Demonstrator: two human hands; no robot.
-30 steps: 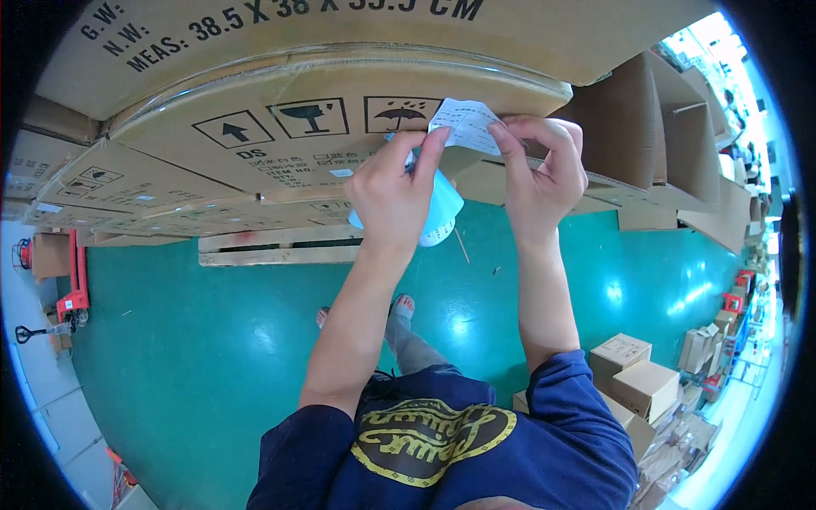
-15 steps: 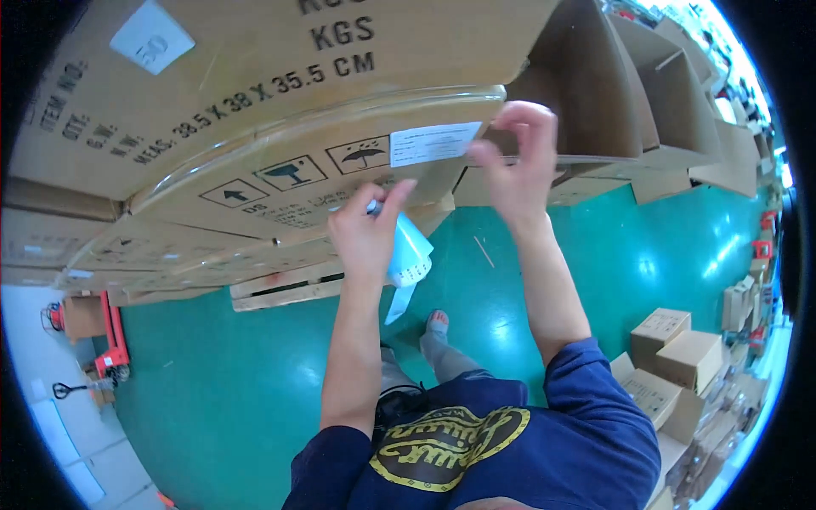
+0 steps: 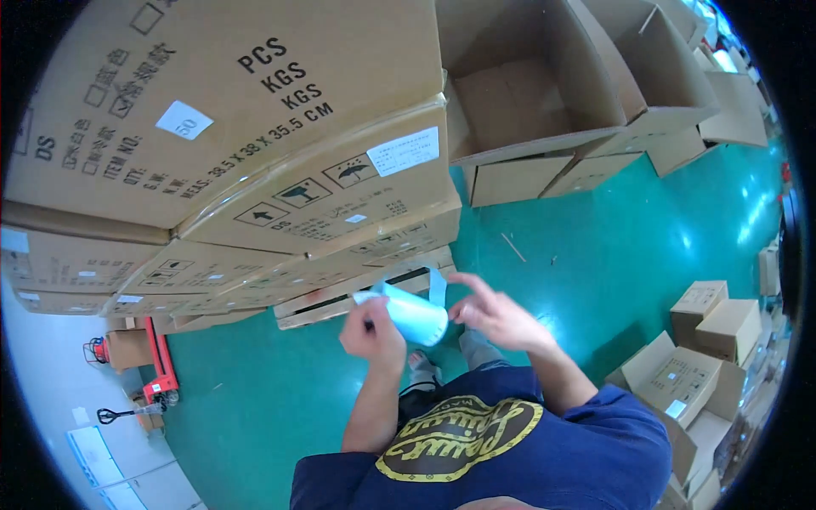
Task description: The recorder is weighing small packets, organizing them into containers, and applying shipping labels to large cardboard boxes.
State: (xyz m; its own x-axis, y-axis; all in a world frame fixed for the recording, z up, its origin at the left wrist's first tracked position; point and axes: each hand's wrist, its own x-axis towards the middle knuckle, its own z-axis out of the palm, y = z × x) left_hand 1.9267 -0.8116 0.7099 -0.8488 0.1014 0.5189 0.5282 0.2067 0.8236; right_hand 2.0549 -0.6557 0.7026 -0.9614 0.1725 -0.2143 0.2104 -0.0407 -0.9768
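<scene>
My left hand (image 3: 374, 336) is closed around one end of a light blue roll of labels (image 3: 412, 316), held in front of my body. A loose strip of the roll's backing (image 3: 437, 287) stands up at its right side. Just right of the roll is my right hand (image 3: 501, 321), slightly blurred, its index finger stretched out and its thumb apart, with nothing visible between them. A white printed label (image 3: 404, 151) lies flat on the side of a taped brown carton (image 3: 314, 191), in the stack ahead of me. A small white square sticker (image 3: 184, 121) is on the carton above.
Open empty cartons (image 3: 531, 102) stand at the upper right. Under the stack is a wooden pallet (image 3: 297, 313). A red pallet jack (image 3: 160, 365) stands at the left. More cartons (image 3: 680, 374) are piled at the lower right on the green floor (image 3: 255, 408).
Both hands have drawn down and back from the carton toward my body. My right hand has left the white label's edge and come beside the roll, which has turned more sideways.
</scene>
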